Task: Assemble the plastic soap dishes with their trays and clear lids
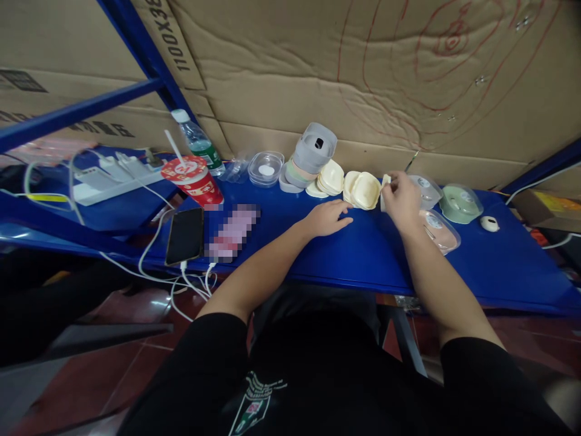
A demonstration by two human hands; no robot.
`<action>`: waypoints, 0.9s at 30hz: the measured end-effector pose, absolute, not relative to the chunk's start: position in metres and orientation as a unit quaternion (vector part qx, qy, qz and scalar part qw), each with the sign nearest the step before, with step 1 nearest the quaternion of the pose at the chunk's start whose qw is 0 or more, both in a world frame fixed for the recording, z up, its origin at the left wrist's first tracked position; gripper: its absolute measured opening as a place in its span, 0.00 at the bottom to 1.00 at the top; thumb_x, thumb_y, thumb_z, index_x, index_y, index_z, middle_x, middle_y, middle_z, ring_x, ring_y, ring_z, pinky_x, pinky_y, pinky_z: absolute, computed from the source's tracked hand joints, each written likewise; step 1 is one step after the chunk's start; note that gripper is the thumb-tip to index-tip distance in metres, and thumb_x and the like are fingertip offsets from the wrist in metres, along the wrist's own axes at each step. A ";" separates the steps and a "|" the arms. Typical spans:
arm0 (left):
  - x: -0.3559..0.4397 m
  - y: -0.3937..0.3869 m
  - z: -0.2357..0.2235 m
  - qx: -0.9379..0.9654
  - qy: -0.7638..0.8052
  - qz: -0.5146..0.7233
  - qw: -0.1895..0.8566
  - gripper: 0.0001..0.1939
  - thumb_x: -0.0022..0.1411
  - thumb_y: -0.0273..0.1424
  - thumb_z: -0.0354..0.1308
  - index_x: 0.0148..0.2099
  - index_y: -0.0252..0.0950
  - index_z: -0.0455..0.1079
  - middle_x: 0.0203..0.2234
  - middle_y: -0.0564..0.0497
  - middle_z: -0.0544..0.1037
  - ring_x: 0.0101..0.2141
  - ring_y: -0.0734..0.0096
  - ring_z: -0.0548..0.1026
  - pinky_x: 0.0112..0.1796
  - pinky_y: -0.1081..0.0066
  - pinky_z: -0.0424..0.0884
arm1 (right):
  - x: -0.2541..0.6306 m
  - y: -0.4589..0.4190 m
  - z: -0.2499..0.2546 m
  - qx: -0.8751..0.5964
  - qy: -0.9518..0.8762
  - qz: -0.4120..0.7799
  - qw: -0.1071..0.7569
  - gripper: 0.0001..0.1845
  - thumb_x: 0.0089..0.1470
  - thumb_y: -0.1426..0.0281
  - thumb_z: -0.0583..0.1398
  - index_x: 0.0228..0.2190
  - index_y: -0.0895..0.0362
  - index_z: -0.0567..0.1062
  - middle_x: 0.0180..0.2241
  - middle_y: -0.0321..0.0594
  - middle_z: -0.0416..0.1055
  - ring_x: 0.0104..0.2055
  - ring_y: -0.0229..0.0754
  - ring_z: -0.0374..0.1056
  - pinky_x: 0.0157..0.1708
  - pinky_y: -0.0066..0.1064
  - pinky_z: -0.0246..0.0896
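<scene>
My left hand (pixel 327 218) is open over the blue table, its fingers apart and pointing at the cream dishes (pixel 367 191). Those shallow square dishes lie partly overlapped, and another cream stack (pixel 331 177) leans just left of them. My right hand (pixel 402 197) is closed in a pinch on a small cream-coloured piece (pixel 385 180), mostly hidden by the fingers. Beside that hand are a clear-lidded grey container (pixel 425 191), a green one (pixel 460 203) and a peach one (pixel 440 231). Grey, green and pink bowls are stacked under an upturned grey bowl (pixel 316 145).
Clear lids (pixel 265 168), a red paper cup (pixel 195 181) with a straw and a water bottle (pixel 200 142) stand at the left. A phone (pixel 185 236) with cables lies near the front edge. A small white case (pixel 489 224) sits right; cardboard (pixel 290 66) walls the back.
</scene>
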State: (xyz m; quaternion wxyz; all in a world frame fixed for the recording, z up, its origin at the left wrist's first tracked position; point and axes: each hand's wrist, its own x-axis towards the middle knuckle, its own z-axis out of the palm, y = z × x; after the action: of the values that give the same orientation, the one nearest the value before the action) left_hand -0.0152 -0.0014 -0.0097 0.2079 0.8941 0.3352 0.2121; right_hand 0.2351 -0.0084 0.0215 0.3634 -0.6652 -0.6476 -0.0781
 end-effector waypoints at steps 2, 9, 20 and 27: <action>-0.015 -0.003 -0.008 0.885 0.342 0.225 0.220 0.26 0.73 0.39 0.58 0.68 0.35 0.69 0.55 0.41 0.81 0.48 0.59 0.81 0.55 0.57 0.75 | 0.232 -0.013 0.026 -0.635 -0.632 -0.085 0.436 0.23 0.70 0.60 0.51 0.56 0.56 0.75 0.40 0.48 0.80 0.42 0.54 0.76 0.46 0.50 0.72; -0.024 -0.001 0.006 0.788 0.413 0.437 0.131 0.28 0.77 0.46 0.53 0.72 0.40 0.62 0.63 0.40 0.74 0.42 0.66 0.80 0.51 0.63 0.77 | 0.201 -0.030 0.028 -0.531 -0.634 0.022 0.561 0.28 0.70 0.46 0.50 0.51 0.52 0.77 0.45 0.50 0.78 0.49 0.54 0.77 0.47 0.49 0.75; -0.074 0.044 0.019 0.693 0.510 0.507 -0.043 0.32 0.69 0.54 0.62 0.66 0.41 0.69 0.70 0.37 0.62 0.66 0.42 0.66 0.66 0.46 0.64 | 0.170 -0.024 -0.013 -0.501 -0.694 0.355 0.375 0.15 0.61 0.55 0.62 0.39 0.53 0.81 0.34 0.42 0.80 0.34 0.47 0.73 0.38 0.44 0.73; -0.050 0.048 0.043 0.734 0.505 0.453 -0.040 0.22 0.68 0.45 0.65 0.61 0.45 0.73 0.75 0.45 0.60 0.75 0.37 0.51 0.69 0.36 0.53 | 0.179 -0.023 -0.012 -0.497 -0.784 0.142 0.342 0.12 0.63 0.64 0.60 0.43 0.53 0.81 0.40 0.45 0.80 0.41 0.50 0.75 0.47 0.46 0.71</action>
State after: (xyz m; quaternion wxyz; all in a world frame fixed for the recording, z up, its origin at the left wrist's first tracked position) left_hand -0.0495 0.0479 0.0431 -0.0402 0.7335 0.5051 0.4530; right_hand 0.1786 -0.0234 -0.0123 0.3425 -0.4975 -0.7842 0.1421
